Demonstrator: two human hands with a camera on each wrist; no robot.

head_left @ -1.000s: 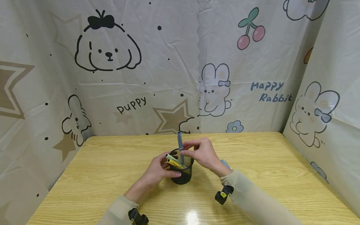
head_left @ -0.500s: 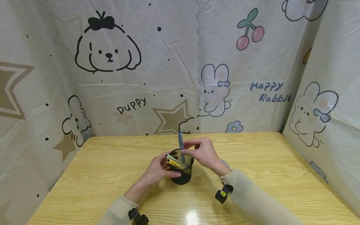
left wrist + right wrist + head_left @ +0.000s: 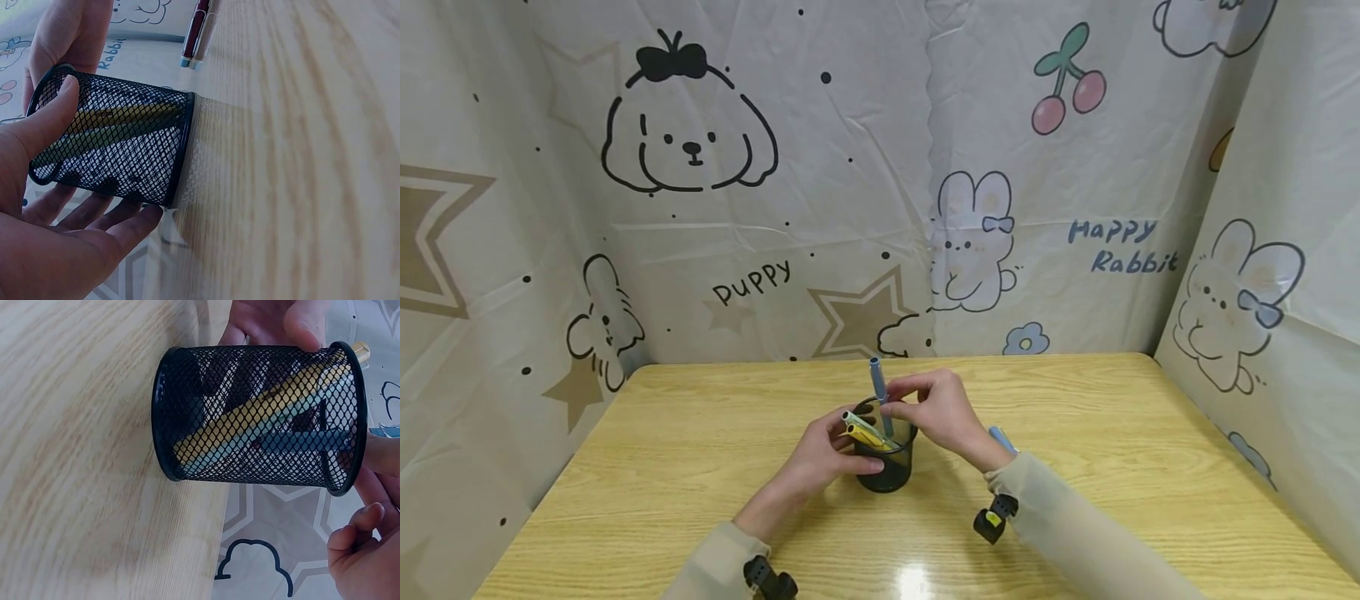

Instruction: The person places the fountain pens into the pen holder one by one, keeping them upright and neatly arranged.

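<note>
A black mesh pen cup (image 3: 883, 475) stands on the table, and my left hand (image 3: 820, 454) grips it round its left side. In the left wrist view the thumb lies along the near side of the mesh cup (image 3: 125, 137), with the other fingers round the opposite side. A yellow pen (image 3: 863, 435) and a pale green pen (image 3: 852, 418) lean to the left inside it. My right hand (image 3: 940, 408) pinches a blue pen (image 3: 877, 379) above the rim. The blue pen's lower part (image 3: 303, 441) shows through the mesh, short of the cup's bottom.
Behind my right wrist a pen with a light blue end (image 3: 1003, 438) lies on the wooden table (image 3: 715, 442), partly hidden by the arm. A printed cloth (image 3: 850, 192) hangs behind the table and along both sides.
The blue pen has come down slightly, and its top has tipped a little to the left. My left hand and the cup have stayed in place.
</note>
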